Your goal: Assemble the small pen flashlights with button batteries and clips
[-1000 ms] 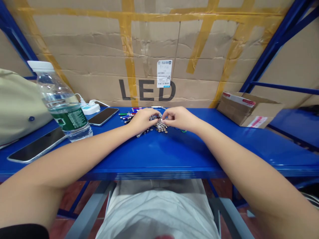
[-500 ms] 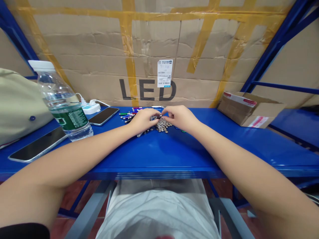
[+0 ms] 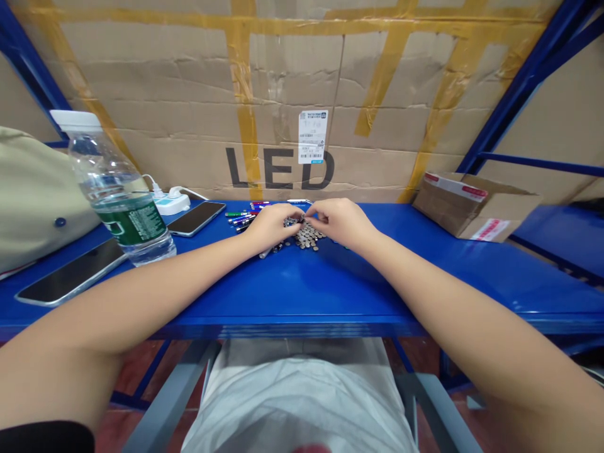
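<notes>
Over the middle of the blue table, my left hand (image 3: 272, 224) is curled with its fingertips brought close to my right hand. Something small, dark and shiny shows at its fingers, too small to name. My right hand (image 3: 342, 220) is pinched, thumb against index finger, right beside the left fingertips; whatever it pinches cannot be made out. Below and between both hands lies a pile of small round silvery discs (image 3: 308, 236), like button cells or coins. Several slim pen-like metal tubes (image 3: 240, 218) in blue, green and other colours lie behind my left wrist.
A water bottle (image 3: 129, 217) stands at the left by two phones, one dark phone (image 3: 70, 272) in front and another phone (image 3: 197, 218) behind. A white power strip (image 3: 172, 202) and a beige bag (image 3: 38, 195) are there too. An open cardboard box (image 3: 465, 206) sits right; a large carton (image 3: 189, 113) walls the back.
Both hands stay over the pile, with the fingertips shifting only slightly where they meet. The view has tilted a little; nothing else has visibly moved.
</notes>
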Motion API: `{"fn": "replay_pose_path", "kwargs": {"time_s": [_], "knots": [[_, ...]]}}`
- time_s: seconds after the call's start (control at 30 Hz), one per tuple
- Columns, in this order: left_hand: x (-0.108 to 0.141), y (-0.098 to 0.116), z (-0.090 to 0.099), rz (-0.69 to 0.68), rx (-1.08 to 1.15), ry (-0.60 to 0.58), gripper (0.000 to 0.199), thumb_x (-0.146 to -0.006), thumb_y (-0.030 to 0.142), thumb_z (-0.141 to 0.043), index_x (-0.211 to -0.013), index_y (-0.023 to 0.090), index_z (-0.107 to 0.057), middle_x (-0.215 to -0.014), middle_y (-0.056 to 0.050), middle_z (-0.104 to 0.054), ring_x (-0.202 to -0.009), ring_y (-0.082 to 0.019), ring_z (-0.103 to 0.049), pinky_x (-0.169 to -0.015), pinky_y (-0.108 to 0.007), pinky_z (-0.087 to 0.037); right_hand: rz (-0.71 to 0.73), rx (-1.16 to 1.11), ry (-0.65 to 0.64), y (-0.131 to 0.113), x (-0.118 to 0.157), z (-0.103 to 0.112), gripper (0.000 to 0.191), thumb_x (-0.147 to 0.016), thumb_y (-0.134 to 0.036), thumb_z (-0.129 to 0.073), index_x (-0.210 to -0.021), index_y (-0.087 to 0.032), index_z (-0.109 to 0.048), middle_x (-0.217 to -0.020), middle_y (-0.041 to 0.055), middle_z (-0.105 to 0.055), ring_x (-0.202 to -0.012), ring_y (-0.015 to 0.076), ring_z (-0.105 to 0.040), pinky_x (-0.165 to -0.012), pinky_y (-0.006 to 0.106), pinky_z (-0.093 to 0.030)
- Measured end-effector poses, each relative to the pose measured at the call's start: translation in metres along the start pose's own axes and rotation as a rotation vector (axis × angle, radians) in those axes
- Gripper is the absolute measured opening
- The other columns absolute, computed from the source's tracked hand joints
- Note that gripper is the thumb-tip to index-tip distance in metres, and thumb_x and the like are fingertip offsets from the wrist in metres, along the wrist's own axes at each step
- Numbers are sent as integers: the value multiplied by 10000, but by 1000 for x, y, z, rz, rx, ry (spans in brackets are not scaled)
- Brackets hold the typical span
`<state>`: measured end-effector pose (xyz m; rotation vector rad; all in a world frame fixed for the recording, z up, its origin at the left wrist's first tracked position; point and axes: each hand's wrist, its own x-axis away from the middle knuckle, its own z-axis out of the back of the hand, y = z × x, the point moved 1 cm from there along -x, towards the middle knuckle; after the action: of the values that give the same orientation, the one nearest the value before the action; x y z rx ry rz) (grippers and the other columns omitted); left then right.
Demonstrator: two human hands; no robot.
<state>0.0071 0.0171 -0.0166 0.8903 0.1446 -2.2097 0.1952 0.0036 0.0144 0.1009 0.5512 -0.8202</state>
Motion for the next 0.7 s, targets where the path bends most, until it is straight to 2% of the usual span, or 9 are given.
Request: {"fn": "replay_pose_path", "kwargs": {"time_s": [0.17, 0.27, 0.37, 0.47, 0.57, 0.7], "knots": [[0, -1, 0, -18, 1, -3, 151, -828, 203, -606, -948, 198, -698, -953, -28, -730, -900, -180, -659, -807, -307, -491, 56, -72, -54, 5, 0, -1, 182, -839, -264, -576, -953, -212, -707, -679, -2, -612, -627, 128, -494, -585, 255, -284], [0, -1, 0, -9, -5, -1, 150, -833, 219, -606, -951, 203, -698, -954, -26, -728, -898, -178, -658, -811, -309, -496, 35, -160, -65, 11, 1, 5, 189, -823, -275, -587, -963, -186, -677, -632, -22, -572, -596, 118, -481, -577, 246, -298], [-1, 0, 1, -6, 2, -7, 149, -827, 211, -614, -949, 200, -699, -960, -27, -728, -906, -176, -658, -840, -313, -498, -8, -195, -245, 13, 3, 12, 164, -778, -308, -641, -874, -182, -682, -637, -21, -579, -581, 114, -489, -564, 244, -313], [-1, 0, 1, -3, 8, -14, 170, -822, 194, -610, -968, 193, -696, -984, -37, -726, -926, -185, -656, -856, -326, -498, 14, -158, -444, 12, 6, 12, 163, -752, -340, -675, -830, -200, -710, -661, -12, -604, -586, 116, -502, -560, 248, -323], [-1, 0, 1, -5, 8, -21, 183, -823, 200, -604, -982, 189, -694, -990, -47, -725, -930, -194, -656, -851, -335, -499, 41, -91, -511, 10, 6, 7, 178, -757, -352, -673, -839, -205, -730, -672, -1, -619, -595, 124, -513, -561, 253, -328], [-1, 1, 1, -5, -1, -22, 178, -819, 209, -607, -974, 191, -695, -982, -43, -728, -929, -194, -658, -843, -328, -500, 10, -55, -533, 10, 6, 1, 178, -761, -325, -658, -872, -210, -737, -679, 1, -642, -597, 129, -530, -560, 255, -331]]}}
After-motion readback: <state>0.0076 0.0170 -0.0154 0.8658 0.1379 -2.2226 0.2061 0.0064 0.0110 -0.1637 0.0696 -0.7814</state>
